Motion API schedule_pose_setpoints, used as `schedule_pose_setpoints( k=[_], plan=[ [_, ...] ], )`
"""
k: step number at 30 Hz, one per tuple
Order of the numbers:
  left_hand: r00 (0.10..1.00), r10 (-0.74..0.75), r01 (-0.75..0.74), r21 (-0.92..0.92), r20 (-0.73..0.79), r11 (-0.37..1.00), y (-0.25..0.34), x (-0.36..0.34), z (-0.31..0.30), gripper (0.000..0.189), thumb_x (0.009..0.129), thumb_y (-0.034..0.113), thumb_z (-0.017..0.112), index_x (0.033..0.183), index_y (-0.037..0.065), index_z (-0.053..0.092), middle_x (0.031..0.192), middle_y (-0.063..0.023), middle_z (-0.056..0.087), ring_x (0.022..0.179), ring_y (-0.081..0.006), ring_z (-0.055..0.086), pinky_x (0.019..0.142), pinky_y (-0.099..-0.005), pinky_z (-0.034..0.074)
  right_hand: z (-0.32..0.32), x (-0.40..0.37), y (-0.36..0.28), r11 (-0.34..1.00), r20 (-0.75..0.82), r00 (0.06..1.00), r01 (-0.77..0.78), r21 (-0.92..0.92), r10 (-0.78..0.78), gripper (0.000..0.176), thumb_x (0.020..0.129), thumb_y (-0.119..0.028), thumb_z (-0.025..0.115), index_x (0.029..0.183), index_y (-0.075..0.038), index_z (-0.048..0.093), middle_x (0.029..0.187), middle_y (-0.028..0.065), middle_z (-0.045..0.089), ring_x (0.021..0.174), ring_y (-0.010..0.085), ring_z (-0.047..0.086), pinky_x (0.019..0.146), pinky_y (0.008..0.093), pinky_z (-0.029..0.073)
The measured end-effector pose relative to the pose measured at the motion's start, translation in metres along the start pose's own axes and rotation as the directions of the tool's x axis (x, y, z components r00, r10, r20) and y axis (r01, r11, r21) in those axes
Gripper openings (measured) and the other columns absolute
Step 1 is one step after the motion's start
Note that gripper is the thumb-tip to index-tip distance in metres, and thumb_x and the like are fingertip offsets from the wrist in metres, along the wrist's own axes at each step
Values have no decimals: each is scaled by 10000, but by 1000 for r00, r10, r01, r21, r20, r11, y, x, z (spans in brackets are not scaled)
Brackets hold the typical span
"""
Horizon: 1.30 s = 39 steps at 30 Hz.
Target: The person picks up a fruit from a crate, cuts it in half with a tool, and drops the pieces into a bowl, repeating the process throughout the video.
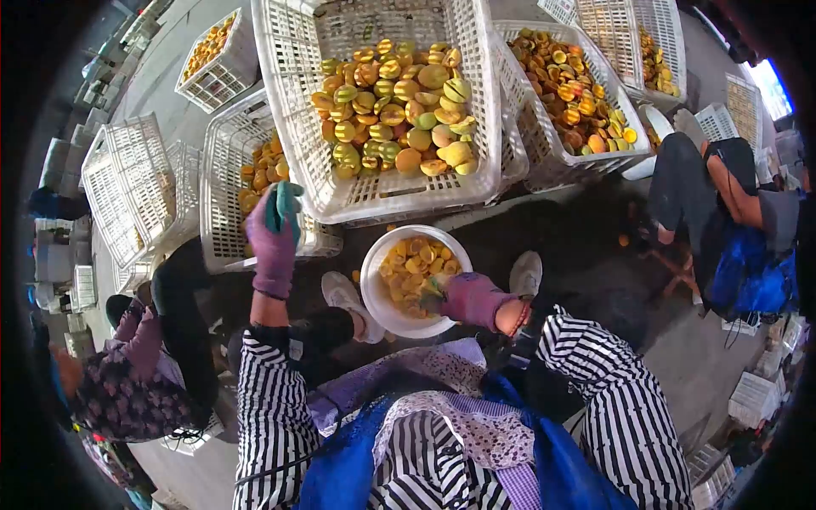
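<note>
My left hand (274, 238), in a purple glove with green fingers, is raised beside the front left corner of a big white crate (399, 204). Its fingers are curled together, and what they hold, if anything, is hidden. Halved and whole yellow-green peaches (395, 106) fill the bottom of that crate. My right hand (480, 302), gloved the same way, reaches over the right rim of a white bucket (372, 289). Motion blurs its fingertips. Inside the bucket lie several yellow peach halves (412, 263).
Crates of peach halves stand on the left (212, 187), on the right (544, 161) and behind (208, 81). A tilted white crate (127, 187) is further left. One person (127, 374) sits at left, another (722, 204) at right. My shoes (525, 276) flank the bucket.
</note>
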<state>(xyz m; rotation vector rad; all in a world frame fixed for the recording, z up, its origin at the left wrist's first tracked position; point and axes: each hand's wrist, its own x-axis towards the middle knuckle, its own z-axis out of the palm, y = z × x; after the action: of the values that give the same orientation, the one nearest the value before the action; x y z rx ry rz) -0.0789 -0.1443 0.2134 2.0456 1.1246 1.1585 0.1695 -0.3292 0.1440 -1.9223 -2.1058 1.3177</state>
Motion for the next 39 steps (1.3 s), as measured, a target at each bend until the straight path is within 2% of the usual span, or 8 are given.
schedule_pose_setpoints(
  k=[2,6,14,22,26,32,35,39],
  plan=[
    [997,62,-25,644,-35,764,-20,14,-4,278,862,314,580,993,71,614,816,-76,626,687,-231,612,613,-336,480,-5,-5,-4,1000,11,1000,-6,14,6,530,829,-534,533,981,-27,555,802,191,630,803,335,622,719,427,486],
    [963,268,-92,888,-36,451,-7,44,32,321,822,365,610,1041,130,601,998,-90,597,924,-298,566,812,-430,418,-13,-11,-2,997,-68,997,51,62,-46,548,829,-541,518,971,-12,541,873,226,627,857,365,613,765,445,476],
    [776,-508,198,621,373,758,-45,58,193,560,782,497,591,1177,103,538,1095,-190,605,1018,-338,580,853,-426,453,-53,-25,3,989,-117,993,37,143,-20,576,861,-533,463,1096,-9,509,929,226,621,903,366,603,797,440,471],
    [815,-495,325,469,303,821,-69,58,206,545,737,413,683,1129,69,529,972,-137,648,836,-274,641,692,-375,500,-84,-30,0,926,-433,901,179,332,-19,504,815,-442,604,1023,12,539,775,231,603,772,406,593,651,442,465],
    [628,-469,761,-615,621,206,-47,68,173,388,835,408,611,1055,96,544,863,-37,583,707,-147,563,588,-289,473,-94,-26,-6,919,-616,788,257,298,-21,416,834,-397,608,948,-2,540,755,222,603,755,405,592,623,441,464],
    [669,-266,718,-696,694,-10,30,58,126,507,864,484,527,1126,50,507,926,-97,596,767,-208,589,709,-338,491,-110,-18,-27,919,-690,722,307,247,-55,350,826,-324,637,966,-14,556,794,204,619,781,390,603,629,432,480],
    [854,-286,516,-775,435,363,68,33,120,591,929,475,412,1276,-3,436,1066,-125,584,963,-210,577,887,-330,460,-116,-12,-38,932,-730,680,303,197,-67,349,823,-279,636,1034,-10,568,855,194,630,818,374,611,657,419,489],
    [736,-143,677,-709,662,199,80,36,104,609,946,478,361,1272,-33,417,1050,-149,590,947,-229,584,860,-350,483,-116,-1,-44,901,-767,636,380,209,-91,349,833,-270,627,1047,-2,565,854,198,630,818,369,617,661,418,490]
  ],
)
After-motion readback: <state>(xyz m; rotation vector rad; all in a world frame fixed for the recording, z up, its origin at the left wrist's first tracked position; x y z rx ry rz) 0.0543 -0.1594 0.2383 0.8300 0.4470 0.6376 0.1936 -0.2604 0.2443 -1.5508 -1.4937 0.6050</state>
